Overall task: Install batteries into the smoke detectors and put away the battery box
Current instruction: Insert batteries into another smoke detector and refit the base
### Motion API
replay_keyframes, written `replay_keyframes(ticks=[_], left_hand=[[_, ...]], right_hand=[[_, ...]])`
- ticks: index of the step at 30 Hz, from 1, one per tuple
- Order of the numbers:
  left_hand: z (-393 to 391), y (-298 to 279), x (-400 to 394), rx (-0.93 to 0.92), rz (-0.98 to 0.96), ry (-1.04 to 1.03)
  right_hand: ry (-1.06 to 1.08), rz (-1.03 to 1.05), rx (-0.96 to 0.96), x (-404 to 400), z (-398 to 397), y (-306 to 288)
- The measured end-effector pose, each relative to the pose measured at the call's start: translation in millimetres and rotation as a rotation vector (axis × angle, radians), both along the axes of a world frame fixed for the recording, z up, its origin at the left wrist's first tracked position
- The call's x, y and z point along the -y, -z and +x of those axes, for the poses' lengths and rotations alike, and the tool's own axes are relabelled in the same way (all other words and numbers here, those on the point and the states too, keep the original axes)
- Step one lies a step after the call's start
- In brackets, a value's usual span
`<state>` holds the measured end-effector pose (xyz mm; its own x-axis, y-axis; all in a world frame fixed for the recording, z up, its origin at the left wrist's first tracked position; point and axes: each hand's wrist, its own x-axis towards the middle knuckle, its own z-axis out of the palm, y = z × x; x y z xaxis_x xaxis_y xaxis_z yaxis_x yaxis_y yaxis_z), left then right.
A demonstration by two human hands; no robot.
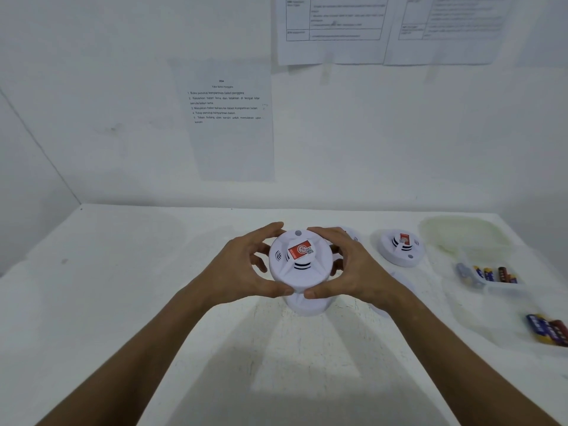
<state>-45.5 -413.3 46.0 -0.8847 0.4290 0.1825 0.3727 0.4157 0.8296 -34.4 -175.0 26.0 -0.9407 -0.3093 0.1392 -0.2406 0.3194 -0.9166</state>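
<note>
i have my left hand [246, 265] and right hand [353, 269] both curled round a smoke detector [299, 262] held above the table [123, 272], so installing seems unfinished, with a second detector [401, 247], loose batteries [548, 329] and the open battery box [491, 276] still out at right.

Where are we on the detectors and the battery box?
Done: cannot tell; one smoke detector sits face-up. In hand: both hands, left hand and right hand, hold a detector. Left: the battery box is open, loose batteries beside it.
</note>
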Motion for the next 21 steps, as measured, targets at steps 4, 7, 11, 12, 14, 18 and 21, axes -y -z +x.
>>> replay_keyframes(ticks=[4, 7, 11, 12, 14, 18, 21], left_hand=[[-1.9, 1.3, 1.8, 0.007, -0.011, -0.004], [-2.5, 2.3, 2.8, 0.006, -0.01, -0.004], [-3.1, 2.5, 3.5, 0.017, -0.004, -0.001], [-3.4, 2.5, 3.7, 0.017, -0.002, -0.002], [-4.4, 2.5, 3.7, 0.015, 0.0, -0.001], [-8.5, 3.6, 4.4, 0.01, -0.005, -0.002], [-14.1, 4.4, 4.8, 0.003, -0.01, -0.007]], right_hand=[[-0.003, 0.016, -0.002, 0.6, -1.3, 1.0], [-0.012, 0.018, -0.004, 0.4, -2.8, 2.8], [-0.013, 0.02, -0.001, 0.2, -5.4, 4.9], [-0.015, 0.02, 0.0, -0.2, -6.0, 5.3], [-0.023, 0.016, -0.004, -0.8, -8.0, 5.7], [-0.014, 0.027, -0.015, 1.0, -12.9, 6.2], [-0.005, 0.028, -0.019, 1.4, -17.8, 6.5]])
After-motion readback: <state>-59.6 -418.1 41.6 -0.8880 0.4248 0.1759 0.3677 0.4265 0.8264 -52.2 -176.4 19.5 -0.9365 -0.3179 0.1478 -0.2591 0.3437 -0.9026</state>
